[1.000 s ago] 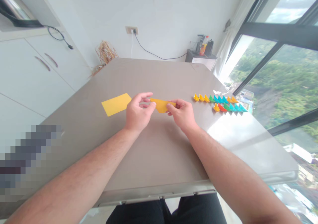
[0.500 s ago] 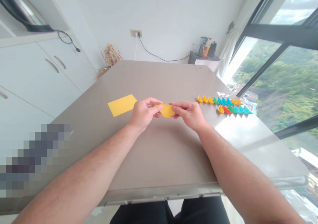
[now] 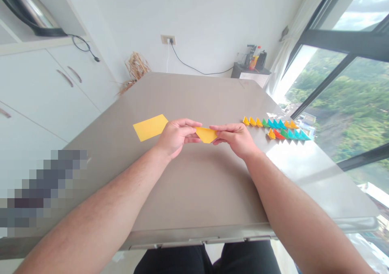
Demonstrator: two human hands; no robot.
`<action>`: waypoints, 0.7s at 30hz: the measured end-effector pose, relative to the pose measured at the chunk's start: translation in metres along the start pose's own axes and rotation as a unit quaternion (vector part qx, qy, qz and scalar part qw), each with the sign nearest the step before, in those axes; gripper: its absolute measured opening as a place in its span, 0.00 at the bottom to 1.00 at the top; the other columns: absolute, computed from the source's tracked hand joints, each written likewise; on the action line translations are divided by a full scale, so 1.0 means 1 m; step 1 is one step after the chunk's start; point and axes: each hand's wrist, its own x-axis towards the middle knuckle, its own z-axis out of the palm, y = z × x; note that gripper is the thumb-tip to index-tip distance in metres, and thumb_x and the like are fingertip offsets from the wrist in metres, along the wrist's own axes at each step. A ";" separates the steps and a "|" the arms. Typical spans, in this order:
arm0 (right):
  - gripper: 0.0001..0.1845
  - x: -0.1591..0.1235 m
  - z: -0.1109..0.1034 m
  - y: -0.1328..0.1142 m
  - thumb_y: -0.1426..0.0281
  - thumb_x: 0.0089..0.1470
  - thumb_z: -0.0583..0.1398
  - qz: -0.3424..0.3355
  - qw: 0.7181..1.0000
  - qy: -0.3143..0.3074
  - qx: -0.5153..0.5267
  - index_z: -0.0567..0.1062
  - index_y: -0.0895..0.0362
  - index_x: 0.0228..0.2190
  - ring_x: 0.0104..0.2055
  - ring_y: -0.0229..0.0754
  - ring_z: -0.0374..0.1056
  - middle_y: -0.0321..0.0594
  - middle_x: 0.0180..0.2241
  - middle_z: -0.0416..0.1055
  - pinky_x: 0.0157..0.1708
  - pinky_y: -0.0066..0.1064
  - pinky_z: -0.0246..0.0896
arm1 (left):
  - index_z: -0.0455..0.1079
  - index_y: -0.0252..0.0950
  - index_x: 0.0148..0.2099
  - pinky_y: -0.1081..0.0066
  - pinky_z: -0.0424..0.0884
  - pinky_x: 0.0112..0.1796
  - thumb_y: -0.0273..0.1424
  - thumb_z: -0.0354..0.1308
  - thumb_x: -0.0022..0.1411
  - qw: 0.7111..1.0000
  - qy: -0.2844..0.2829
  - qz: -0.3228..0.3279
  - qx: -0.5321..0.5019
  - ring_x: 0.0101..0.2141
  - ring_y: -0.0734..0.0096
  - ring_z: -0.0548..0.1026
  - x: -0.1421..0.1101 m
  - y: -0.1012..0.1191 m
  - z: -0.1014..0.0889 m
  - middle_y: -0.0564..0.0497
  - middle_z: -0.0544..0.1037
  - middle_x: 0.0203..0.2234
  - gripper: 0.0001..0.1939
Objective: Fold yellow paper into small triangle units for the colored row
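Observation:
A small folded piece of yellow paper (image 3: pixel 207 135) is held between my two hands above the middle of the table. My left hand (image 3: pixel 176 137) has its thumb and fingers closed on the paper's left end. On the right end, my right hand (image 3: pixel 235 137) pinches it between thumb and fingers. The paper's lower edge slants in at the corners; both ends are partly covered by fingers. Just left of my left hand lies a flat yellow sheet (image 3: pixel 149 127), its right end near the wrist.
Two rows of small folded paper boats (image 3: pixel 275 124) in orange, green, blue and red stand to the right on the grey table (image 3: pixel 194 197). Behind the table are dried stalks (image 3: pixel 136 66) and a small cabinet (image 3: pixel 251 74) with bottles. A kettle (image 3: pixel 33 12) sits upper left.
My left fingers have straightened and shifted their grip slightly on the folded paper, baring more of its slanted left side. My right hand still pinches its end. The view has moved a little.

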 end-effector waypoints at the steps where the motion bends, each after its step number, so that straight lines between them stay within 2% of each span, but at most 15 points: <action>1: 0.11 0.000 0.000 0.000 0.68 0.47 0.69 0.000 1.000 -0.003 0.005 0.87 0.51 0.36 0.33 0.43 0.78 0.40 0.35 0.83 0.39 0.39 0.78 | 0.80 0.33 0.35 0.65 0.81 0.35 0.27 0.66 0.51 1.000 -0.003 -0.005 -0.007 0.32 0.65 0.82 0.000 0.000 0.000 0.46 0.83 0.31 0.07; 5: 0.10 0.000 -0.002 0.003 0.69 0.47 0.69 -0.011 1.000 -0.012 0.023 0.87 0.51 0.35 0.35 0.44 0.78 0.40 0.36 0.83 0.40 0.39 0.78 | 0.78 0.33 0.32 0.66 0.80 0.35 0.26 0.66 0.51 0.999 -0.012 -0.014 -0.030 0.31 0.65 0.82 0.001 0.001 -0.001 0.46 0.83 0.29 0.03; 11: 0.07 0.001 -0.003 0.005 0.71 0.46 0.69 -0.020 0.999 -0.017 0.048 0.86 0.54 0.31 0.34 0.44 0.79 0.41 0.32 0.83 0.39 0.38 0.77 | 0.77 0.33 0.31 0.65 0.80 0.37 0.24 0.66 0.50 0.998 -0.012 -0.030 -0.050 0.32 0.65 0.82 0.001 0.002 -0.002 0.46 0.83 0.29 0.03; 21: 0.05 0.002 -0.001 0.006 0.70 0.46 0.68 -0.010 0.997 -0.019 0.068 0.85 0.55 0.29 0.34 0.44 0.78 0.40 0.32 0.82 0.40 0.39 0.77 | 0.77 0.33 0.30 0.64 0.80 0.37 0.25 0.66 0.47 0.999 -0.010 -0.012 -0.037 0.32 0.65 0.81 0.000 0.002 -0.004 0.47 0.82 0.29 0.04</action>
